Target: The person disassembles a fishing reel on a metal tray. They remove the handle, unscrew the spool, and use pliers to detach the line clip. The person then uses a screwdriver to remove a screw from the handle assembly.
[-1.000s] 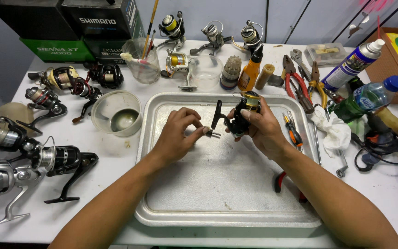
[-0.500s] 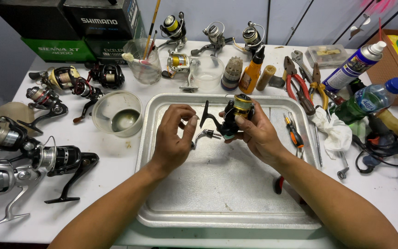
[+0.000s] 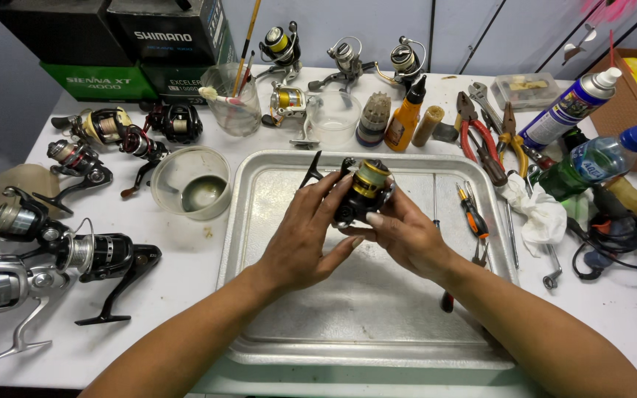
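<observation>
A: Black spinning reel (image 3: 359,193) with the gold spool is up between both hands, over the metal tray (image 3: 377,324). Left hand (image 3: 305,239) and right hand (image 3: 399,234) are both wrapped on it.

B: Looks mid-inspection to me. Next move wants a steady grip; screwdrivers (image 3: 472,210) sit just right of the right hand.

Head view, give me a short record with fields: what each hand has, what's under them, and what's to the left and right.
held: black reel with gold spool, above the tray
left hand: grip on the reel's left side
right hand: grip on the reel's right side and underside
under hands: metal tray on a white table
left of tray: clear bowl, several more reels
right of tray: pliers, white rag, spray can, water bottle
</observation>
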